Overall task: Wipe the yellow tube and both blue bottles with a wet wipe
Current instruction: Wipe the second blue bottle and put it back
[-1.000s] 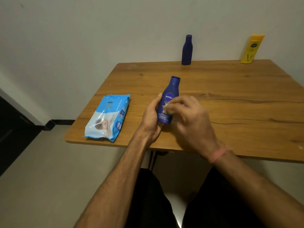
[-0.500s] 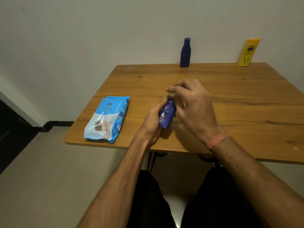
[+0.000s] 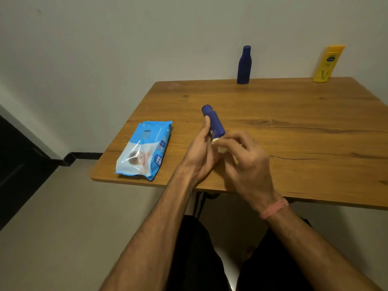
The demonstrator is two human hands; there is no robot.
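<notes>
head view: since half a second ago the near blue bottle (image 3: 214, 122) has tipped cap-away in the left hand (image 3: 201, 152), whose fingers grip it over the counter (image 3: 294, 114). the right hand (image 3: 245, 162) pinches the wipe (image 3: 219, 146) at its base, so wiping has likely reached the bottom. the wipes pack (image 3: 143, 149) looks shut. the far blue bottle (image 3: 244, 65) and yellow tube (image 3: 328, 64) are capped, contents unseen.

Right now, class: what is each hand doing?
Left hand: grips the blue bottle, tilted above the table.
Right hand: pinches the wipe against the bottle's lower end.
</notes>
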